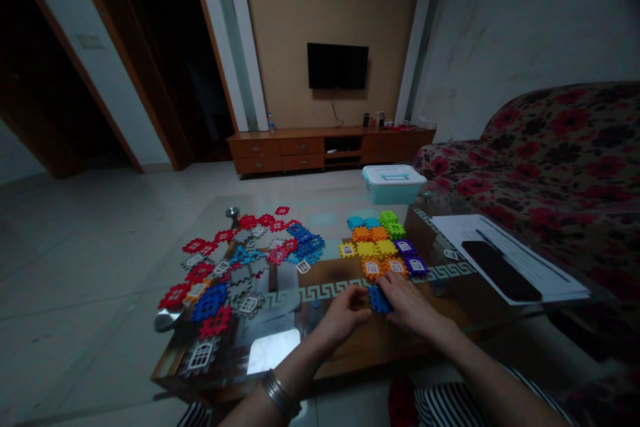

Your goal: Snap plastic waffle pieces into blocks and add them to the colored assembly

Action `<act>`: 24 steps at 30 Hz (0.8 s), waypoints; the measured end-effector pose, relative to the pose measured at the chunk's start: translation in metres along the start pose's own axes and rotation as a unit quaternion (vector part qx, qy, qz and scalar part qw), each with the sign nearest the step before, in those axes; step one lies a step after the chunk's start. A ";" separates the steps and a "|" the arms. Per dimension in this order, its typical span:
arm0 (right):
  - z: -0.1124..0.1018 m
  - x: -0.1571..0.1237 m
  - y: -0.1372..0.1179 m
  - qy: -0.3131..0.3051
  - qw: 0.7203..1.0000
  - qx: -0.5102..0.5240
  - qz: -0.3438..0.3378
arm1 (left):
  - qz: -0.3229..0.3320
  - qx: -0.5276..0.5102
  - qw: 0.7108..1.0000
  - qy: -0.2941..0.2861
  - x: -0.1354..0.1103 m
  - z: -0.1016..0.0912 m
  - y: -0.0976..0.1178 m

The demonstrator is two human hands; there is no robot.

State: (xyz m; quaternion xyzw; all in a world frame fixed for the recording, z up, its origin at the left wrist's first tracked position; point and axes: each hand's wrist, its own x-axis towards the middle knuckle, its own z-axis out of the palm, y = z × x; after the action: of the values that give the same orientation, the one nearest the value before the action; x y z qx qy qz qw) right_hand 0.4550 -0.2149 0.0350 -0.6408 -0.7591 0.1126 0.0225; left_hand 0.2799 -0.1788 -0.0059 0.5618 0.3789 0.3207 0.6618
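The blue block [378, 301] is clamped by the right hand [406, 300], presumably for steadiness, with the left hand [345, 310] curled, fingers parted, beside it.

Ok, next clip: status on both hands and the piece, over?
Right hand holding blue interlocking tile. Left hand close beside it, contact unclear. Orange window tiles just beyond; nothing seen blocking.

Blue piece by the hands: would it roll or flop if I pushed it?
The blue piece probably won't roll, because its toothed edges aren't round. It's likely stiff, since it looks blocky and doesn't sag.
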 end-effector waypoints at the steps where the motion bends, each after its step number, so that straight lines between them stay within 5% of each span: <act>1: 0.001 0.000 0.000 -0.001 1.000 0.001 -0.004 | -0.001 -0.015 1.000 -0.013 0.000 0.002 0.001; 13: -0.011 0.000 0.002 -0.005 0.998 -0.023 0.050 | -0.020 -0.050 0.998 -0.031 0.004 0.007 0.006; 24: -0.001 0.003 0.006 -0.036 0.999 -0.001 0.029 | -0.024 -0.071 0.996 -0.044 0.003 0.013 0.007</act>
State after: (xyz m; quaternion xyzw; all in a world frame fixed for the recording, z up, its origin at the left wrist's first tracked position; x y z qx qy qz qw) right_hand 0.4607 -0.2112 0.0341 -0.6580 -0.7407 0.1355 -0.0083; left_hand 0.2928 -0.1819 0.0017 0.5173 0.3391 0.3058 0.7237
